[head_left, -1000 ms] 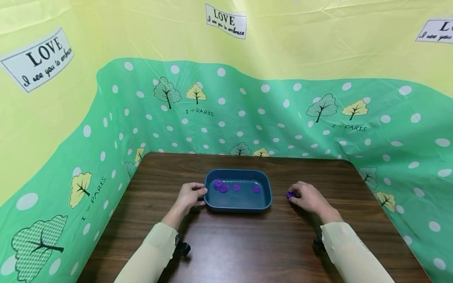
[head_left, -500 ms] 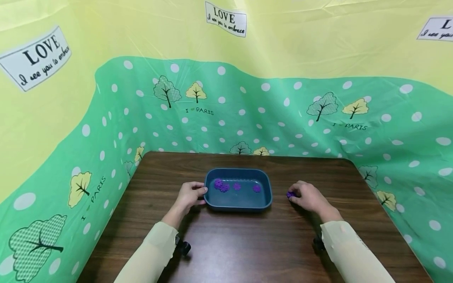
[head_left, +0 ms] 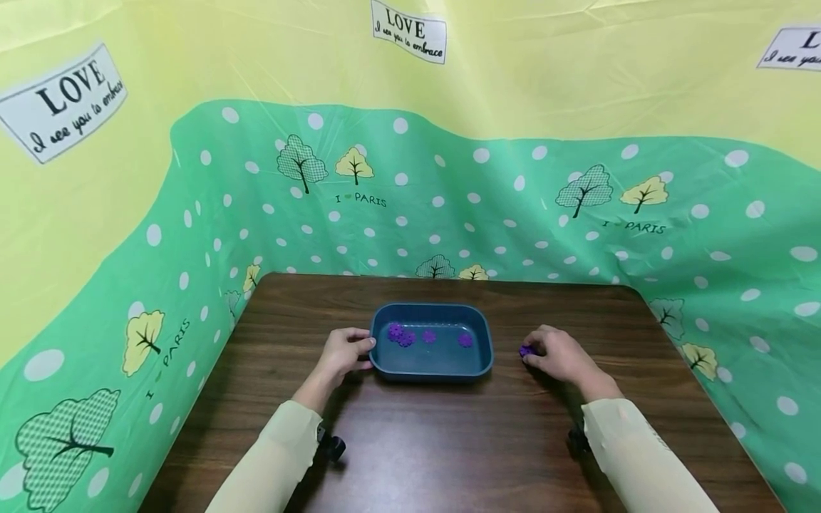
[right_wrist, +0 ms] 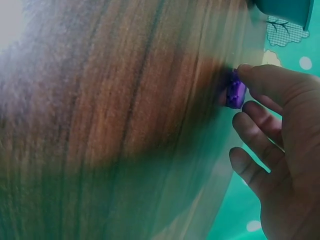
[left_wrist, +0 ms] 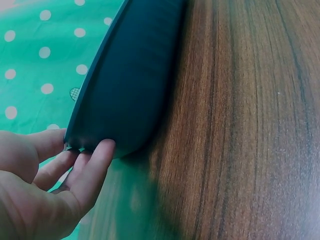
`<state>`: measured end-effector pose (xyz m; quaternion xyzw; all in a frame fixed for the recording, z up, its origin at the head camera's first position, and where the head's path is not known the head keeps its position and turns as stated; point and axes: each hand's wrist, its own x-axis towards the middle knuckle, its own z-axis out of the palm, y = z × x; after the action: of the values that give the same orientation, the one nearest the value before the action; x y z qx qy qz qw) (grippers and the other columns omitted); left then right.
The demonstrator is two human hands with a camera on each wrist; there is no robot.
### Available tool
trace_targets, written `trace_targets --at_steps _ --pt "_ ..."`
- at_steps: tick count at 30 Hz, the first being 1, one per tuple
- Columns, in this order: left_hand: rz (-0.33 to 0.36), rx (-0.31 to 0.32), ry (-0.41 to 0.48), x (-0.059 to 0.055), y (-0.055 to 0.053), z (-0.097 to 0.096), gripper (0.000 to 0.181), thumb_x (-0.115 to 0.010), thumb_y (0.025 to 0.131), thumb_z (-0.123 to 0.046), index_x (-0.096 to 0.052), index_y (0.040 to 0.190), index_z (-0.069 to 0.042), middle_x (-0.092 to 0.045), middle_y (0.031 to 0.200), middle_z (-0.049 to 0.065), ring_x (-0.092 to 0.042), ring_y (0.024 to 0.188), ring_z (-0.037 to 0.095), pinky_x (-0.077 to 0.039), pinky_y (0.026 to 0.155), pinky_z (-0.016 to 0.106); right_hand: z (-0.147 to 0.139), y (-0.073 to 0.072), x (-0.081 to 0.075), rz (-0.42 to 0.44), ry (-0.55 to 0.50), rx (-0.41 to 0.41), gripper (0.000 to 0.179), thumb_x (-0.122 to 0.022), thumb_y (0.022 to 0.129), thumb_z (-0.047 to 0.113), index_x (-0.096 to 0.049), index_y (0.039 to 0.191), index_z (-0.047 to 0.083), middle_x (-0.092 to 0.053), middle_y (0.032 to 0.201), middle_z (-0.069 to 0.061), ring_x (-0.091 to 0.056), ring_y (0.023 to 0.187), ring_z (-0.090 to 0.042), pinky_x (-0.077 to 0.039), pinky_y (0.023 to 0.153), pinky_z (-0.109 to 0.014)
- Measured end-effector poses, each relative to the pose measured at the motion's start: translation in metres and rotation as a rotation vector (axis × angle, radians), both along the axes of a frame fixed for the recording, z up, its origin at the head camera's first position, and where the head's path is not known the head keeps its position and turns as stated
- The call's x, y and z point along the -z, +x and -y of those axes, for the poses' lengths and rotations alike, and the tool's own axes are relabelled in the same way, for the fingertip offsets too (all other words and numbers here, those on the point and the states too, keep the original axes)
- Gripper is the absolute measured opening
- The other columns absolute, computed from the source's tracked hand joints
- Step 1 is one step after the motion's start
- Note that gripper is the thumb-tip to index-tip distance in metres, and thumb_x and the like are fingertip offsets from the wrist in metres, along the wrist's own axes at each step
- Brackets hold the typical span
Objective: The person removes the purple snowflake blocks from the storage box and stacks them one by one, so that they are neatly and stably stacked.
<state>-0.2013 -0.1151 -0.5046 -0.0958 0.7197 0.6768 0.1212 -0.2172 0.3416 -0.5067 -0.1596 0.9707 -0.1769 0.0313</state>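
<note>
A dark blue rectangular tray (head_left: 431, 370) stands on the table, several purple flower-shaped pieces (head_left: 428, 336) lying flat inside it. At the tray's left end, my left hand (head_left: 341, 352) holds it, with one digit at the rim and others against the outer wall (left_wrist: 125, 85). To the right of the tray, my right hand (head_left: 559, 354) pinches a small purple notched piece (right_wrist: 236, 90) between thumb and fingertips, low over the table. The remaining fingers of that hand are loosely bent. Part of the pinched piece is hidden behind the fingers.
The brown wood-grain table (head_left: 436, 442) has its far edge behind the tray. A green and yellow printed cloth (head_left: 442, 178) hangs around the back and sides. Dark wrist-worn devices sit under both cream sleeves (head_left: 276, 456).
</note>
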Motion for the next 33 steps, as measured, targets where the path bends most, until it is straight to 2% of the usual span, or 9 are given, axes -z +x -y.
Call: trace_targets --at_steps 6,11,20,28,33 --pt "0.003 -0.006 -0.002 -0.003 -0.001 0.001 0.031 -0.068 0.099 -0.006 -0.065 0.126 0.006 -0.064 0.110 0.019 -0.069 0.090 0.026 -0.067 0.079 0.043 -0.002 -0.007 -0.010 -0.011 0.019 -0.008 0.021 -0.079 0.089 0.015 -0.074 0.108 0.010 -0.068 0.107 -0.008 -0.065 0.095 -0.027 -0.060 0.082 -0.051" --pt "-0.001 -0.001 -0.002 -0.005 -0.002 0.002 0.032 -0.068 0.099 -0.007 -0.064 0.127 0.008 -0.064 0.110 0.019 -0.070 0.087 0.024 -0.067 0.078 0.041 -0.001 -0.015 -0.026 -0.048 0.031 -0.034 0.023 -0.075 0.091 0.011 -0.073 0.113 0.006 -0.068 0.109 -0.010 -0.066 0.097 -0.030 -0.060 0.082 -0.054" --pt "0.001 0.002 0.000 -0.008 -0.003 0.001 0.031 -0.067 0.099 -0.007 -0.065 0.127 0.007 -0.064 0.110 0.019 -0.071 0.091 0.028 -0.067 0.081 0.044 0.023 -0.023 -0.055 -0.081 0.013 -0.085 0.025 -0.071 0.094 0.011 -0.071 0.117 0.004 -0.068 0.113 -0.012 -0.067 0.099 -0.031 -0.060 0.084 -0.053" --pt "0.016 0.006 -0.012 -0.006 -0.001 0.000 0.032 -0.067 0.099 -0.007 -0.064 0.128 0.007 -0.063 0.112 0.019 -0.069 0.086 0.022 -0.067 0.078 0.041 0.050 -0.031 -0.058 -0.100 -0.005 -0.124 0.024 -0.075 0.092 0.015 -0.072 0.115 0.006 -0.068 0.112 -0.009 -0.068 0.097 -0.029 -0.061 0.085 -0.051" --pt "0.015 0.001 -0.012 -0.005 0.000 0.000 0.031 -0.068 0.099 -0.007 -0.065 0.127 0.008 -0.063 0.110 0.019 -0.070 0.087 0.025 -0.067 0.078 0.042 0.069 -0.032 -0.056 -0.091 -0.016 -0.144 0.025 -0.077 0.092 0.017 -0.073 0.115 0.007 -0.068 0.111 -0.007 -0.068 0.096 -0.027 -0.062 0.083 -0.048"
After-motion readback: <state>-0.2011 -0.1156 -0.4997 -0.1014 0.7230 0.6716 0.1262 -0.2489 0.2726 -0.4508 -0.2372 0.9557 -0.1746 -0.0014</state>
